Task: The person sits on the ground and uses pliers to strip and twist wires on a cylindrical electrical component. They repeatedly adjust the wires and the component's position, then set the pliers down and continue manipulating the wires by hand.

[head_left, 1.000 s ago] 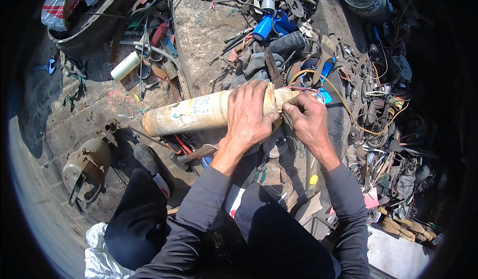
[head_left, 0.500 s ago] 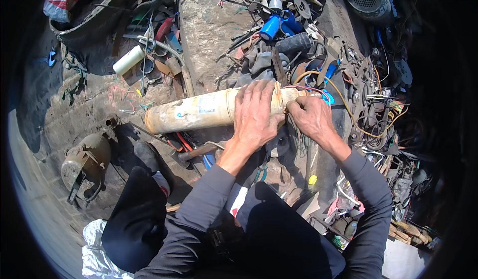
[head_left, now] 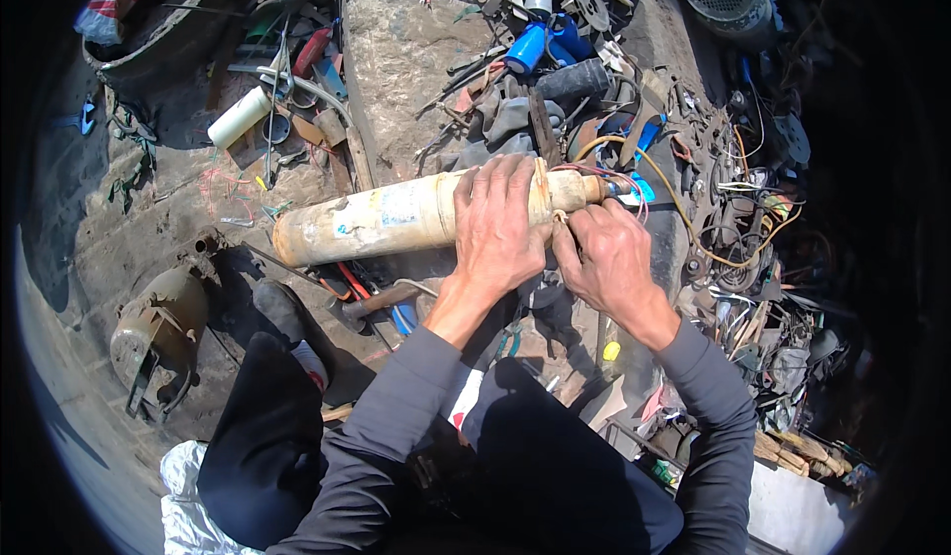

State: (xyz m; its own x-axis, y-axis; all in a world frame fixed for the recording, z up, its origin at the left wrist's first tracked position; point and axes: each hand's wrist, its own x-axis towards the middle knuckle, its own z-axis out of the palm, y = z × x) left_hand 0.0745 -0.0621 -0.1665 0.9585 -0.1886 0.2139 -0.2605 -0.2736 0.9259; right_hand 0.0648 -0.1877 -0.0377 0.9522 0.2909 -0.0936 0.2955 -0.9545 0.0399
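A long, rust-stained cream submersible pump motor point(head_left: 362, 220) lies across in front of me, with a narrower neck at its right end. Thin red wires point(head_left: 634, 181) run from that end. My left hand point(head_left: 500, 223) is laid over the barrel near the neck, fingers wrapped across the top and thumb on the near side. At the near edge of the right end, my right hand point(head_left: 609, 258) has thumb and fingers pinched together by a small light-coloured piece. What lies between those fingertips is too small to make out.
A hammer point(head_left: 381, 300) lies under the motor's near side. Blue cylinders point(head_left: 527, 48), cables and metal scrap pile up beyond and to the right. A white tube point(head_left: 240, 117) lies far left, and a rusty round metal body point(head_left: 158, 327) sits near left.
My right hand has moved slightly down and left along the motor's end, uncovering more of the neck. The left hand keeps its hold; the whole view has shifted a little.
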